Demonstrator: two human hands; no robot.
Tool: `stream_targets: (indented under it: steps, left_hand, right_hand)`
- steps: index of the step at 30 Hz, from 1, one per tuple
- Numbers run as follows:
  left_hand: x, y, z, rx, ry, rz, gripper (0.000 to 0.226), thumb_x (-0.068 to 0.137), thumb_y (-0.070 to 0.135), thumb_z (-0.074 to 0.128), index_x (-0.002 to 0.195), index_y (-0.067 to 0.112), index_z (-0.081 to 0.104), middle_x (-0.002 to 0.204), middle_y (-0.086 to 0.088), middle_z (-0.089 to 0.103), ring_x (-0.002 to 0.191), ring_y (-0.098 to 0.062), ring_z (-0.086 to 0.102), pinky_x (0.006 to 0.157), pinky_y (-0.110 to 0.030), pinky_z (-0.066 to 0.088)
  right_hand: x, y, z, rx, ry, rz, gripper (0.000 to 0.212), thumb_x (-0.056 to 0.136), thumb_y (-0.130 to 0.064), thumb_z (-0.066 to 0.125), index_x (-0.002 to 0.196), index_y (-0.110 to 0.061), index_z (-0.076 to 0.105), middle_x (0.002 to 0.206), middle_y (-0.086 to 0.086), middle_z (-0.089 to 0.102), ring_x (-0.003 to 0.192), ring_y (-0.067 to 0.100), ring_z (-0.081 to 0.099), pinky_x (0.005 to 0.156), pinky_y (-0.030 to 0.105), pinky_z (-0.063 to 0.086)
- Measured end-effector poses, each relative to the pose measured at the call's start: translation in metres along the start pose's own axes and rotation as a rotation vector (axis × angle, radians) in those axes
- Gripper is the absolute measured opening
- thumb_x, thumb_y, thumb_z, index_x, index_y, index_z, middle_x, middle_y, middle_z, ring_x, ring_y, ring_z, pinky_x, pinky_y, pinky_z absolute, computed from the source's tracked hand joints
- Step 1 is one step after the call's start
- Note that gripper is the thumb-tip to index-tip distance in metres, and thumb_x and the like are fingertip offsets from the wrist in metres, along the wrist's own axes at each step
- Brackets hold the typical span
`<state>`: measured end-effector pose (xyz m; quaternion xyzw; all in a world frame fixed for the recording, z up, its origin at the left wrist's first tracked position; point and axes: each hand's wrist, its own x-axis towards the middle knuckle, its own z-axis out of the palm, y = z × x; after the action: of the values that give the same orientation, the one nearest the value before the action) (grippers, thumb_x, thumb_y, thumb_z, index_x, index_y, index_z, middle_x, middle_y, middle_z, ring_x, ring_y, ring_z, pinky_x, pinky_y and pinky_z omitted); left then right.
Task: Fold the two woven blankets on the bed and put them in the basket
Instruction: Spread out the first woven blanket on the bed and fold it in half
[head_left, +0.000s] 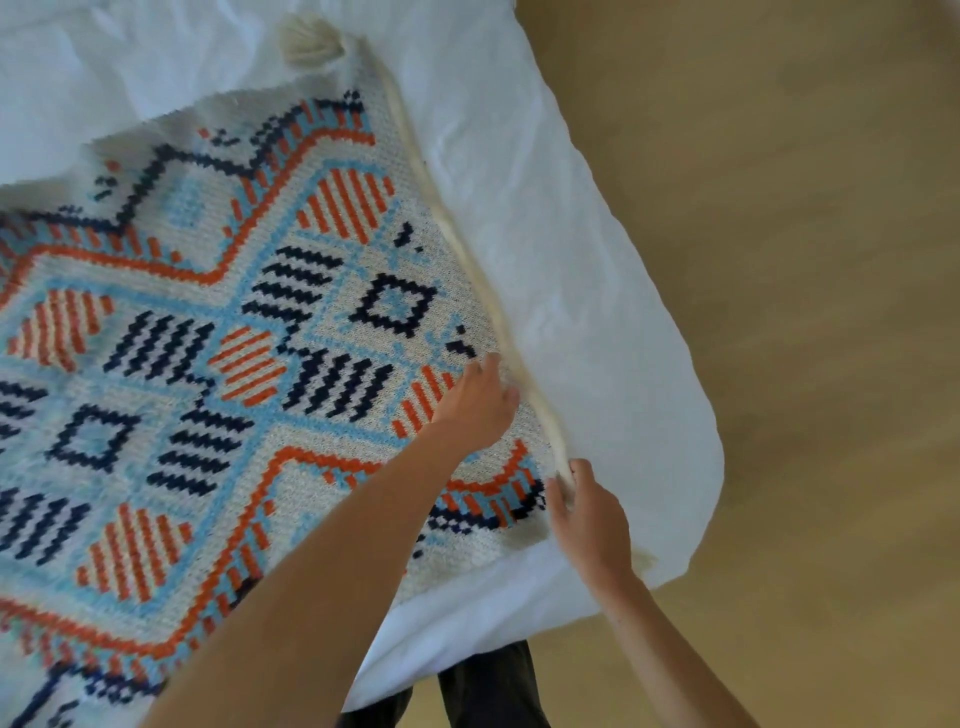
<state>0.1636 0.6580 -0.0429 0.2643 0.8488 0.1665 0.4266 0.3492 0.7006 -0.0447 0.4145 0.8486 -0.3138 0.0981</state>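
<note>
Item one: woven blanket (218, 332), cream ground with an orange, light blue and navy geometric pattern, lying spread flat on the bed (571, 270) and covering most of the left and middle of your view; only this one blanket shows. Its right-hand border is a thick cream edge (467, 249) running from the far corner down to the near right corner, just inside the bed's right side. A cream tassel (311, 39) sits at the far corner of that border. Item two: your left hand (475, 402), resting palm down on the blanket close to the cream edge, fingers loosely spread and relaxed, gripping nothing. Item three: your right hand (589, 514), at the near right corner of the blanket, fingers curled narrowly around the cream edge and pinching it where it lifts slightly off the bedding. Both forearms reach in from the near side, the left one crossing over the patterned area. Item four: white bedding, lightly creased, exposed beyond the blanket on the far and right sides and rounding off at the bed's near right corner. Item five: tan floor (805, 208), filling the right of the view. Item six: dark trouser legs (488, 686), visible at the near edge below the bed corner.
</note>
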Motion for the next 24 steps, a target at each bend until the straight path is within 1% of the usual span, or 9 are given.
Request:
stream_targets:
  steps: [5, 8, 10, 12, 14, 16, 18, 21, 24]
  left_hand:
    - [-0.021, -0.002, -0.023, -0.063, 0.115, -0.01, 0.049, 0.099, 0.033, 0.037, 0.143, 0.018, 0.019, 0.137, -0.019, 0.038, 0.103, -0.033, 0.056, 0.075, -0.038, 0.043]
    - [-0.035, -0.018, -0.045, -0.079, 0.205, -0.03, 0.049, 0.099, 0.026, 0.038, 0.143, 0.03, 0.016, 0.126, -0.018, 0.042, 0.082, -0.028, 0.059, 0.07, -0.039, 0.052]
    - [-0.046, -0.033, -0.059, -0.105, 0.222, -0.023, 0.052, 0.1, 0.02, 0.037, 0.144, 0.035, 0.015, 0.12, -0.015, 0.042, 0.073, -0.023, 0.057, 0.059, -0.032, 0.052]
    - [-0.058, -0.05, -0.071, -0.107, 0.22, 0.008, 0.055, 0.099, 0.015, 0.037, 0.145, 0.037, 0.016, 0.117, -0.011, 0.04, 0.068, -0.018, 0.053, 0.049, -0.024, 0.044]
    - [-0.07, -0.068, -0.08, -0.088, 0.233, 0.0, 0.06, 0.096, 0.004, 0.037, 0.143, 0.037, 0.021, 0.115, -0.008, 0.038, 0.066, -0.016, 0.049, 0.048, -0.024, 0.04]
    - [-0.082, -0.09, -0.09, -0.086, 0.27, -0.058, 0.064, 0.089, -0.007, 0.037, 0.141, 0.03, 0.03, 0.117, -0.007, 0.039, 0.067, -0.014, 0.045, 0.05, -0.023, 0.039]
    - [-0.095, -0.117, -0.099, -0.124, 0.316, -0.119, 0.06, 0.085, -0.012, 0.039, 0.137, 0.019, 0.039, 0.125, -0.008, 0.04, 0.078, -0.016, 0.048, 0.062, -0.026, 0.043]
    - [-0.114, -0.165, -0.112, -0.181, 0.353, -0.182, 0.054, 0.084, -0.012, 0.042, 0.131, 0.013, 0.044, 0.135, -0.007, 0.038, 0.105, -0.024, 0.05, 0.08, -0.031, 0.047]
    - [-0.136, -0.218, -0.123, -0.231, 0.359, -0.205, 0.048, 0.085, -0.01, 0.043, 0.127, 0.012, 0.048, 0.134, -0.007, 0.041, 0.11, -0.025, 0.05, 0.08, -0.034, 0.049]
  right_hand:
    - [-0.029, -0.049, 0.007, -0.047, -0.069, -0.188, 0.021, 0.096, -0.026, 0.048, 0.111, -0.013, 0.055, 0.068, -0.005, 0.056, 0.053, 0.009, 0.051, 0.047, 0.018, 0.035]
    - [-0.05, -0.082, 0.021, -0.05, -0.112, -0.293, 0.015, 0.094, -0.023, 0.051, 0.105, -0.015, 0.056, 0.077, -0.002, 0.065, 0.06, 0.01, 0.059, 0.049, 0.016, 0.039]
    - [-0.066, -0.104, 0.033, -0.068, -0.121, -0.357, 0.007, 0.089, -0.02, 0.059, 0.094, -0.015, 0.056, 0.072, -0.004, 0.065, 0.055, 0.008, 0.058, 0.046, 0.012, 0.032]
    - [-0.081, -0.125, 0.047, -0.049, -0.134, -0.427, 0.015, 0.079, -0.015, 0.071, 0.086, -0.016, 0.057, 0.063, -0.007, 0.062, 0.047, 0.006, 0.055, 0.042, 0.01, 0.027]
    - [-0.096, -0.145, 0.06, -0.049, -0.152, -0.47, 0.026, 0.069, -0.013, 0.079, 0.082, -0.017, 0.057, 0.057, -0.009, 0.058, 0.041, 0.004, 0.053, 0.039, 0.008, 0.024]
    - [-0.106, -0.162, 0.074, -0.061, -0.156, -0.488, 0.032, 0.062, -0.013, 0.083, 0.081, -0.018, 0.057, 0.052, -0.01, 0.055, 0.038, 0.002, 0.051, 0.039, 0.007, 0.018]
    - [-0.117, -0.178, 0.09, -0.06, -0.164, -0.481, 0.031, 0.065, -0.013, 0.081, 0.083, -0.018, 0.057, 0.052, -0.01, 0.055, 0.038, 0.002, 0.05, 0.04, 0.007, 0.017]
    - [-0.136, -0.203, 0.119, -0.071, -0.233, -0.455, 0.015, 0.084, -0.017, 0.062, 0.096, -0.018, 0.053, 0.064, -0.005, 0.061, 0.049, 0.012, 0.059, 0.041, 0.017, 0.03]
    - [-0.16, -0.228, 0.152, -0.097, -0.273, -0.465, 0.014, 0.09, -0.021, 0.051, 0.104, -0.017, 0.052, 0.071, -0.003, 0.062, 0.055, 0.016, 0.062, 0.044, 0.022, 0.035]
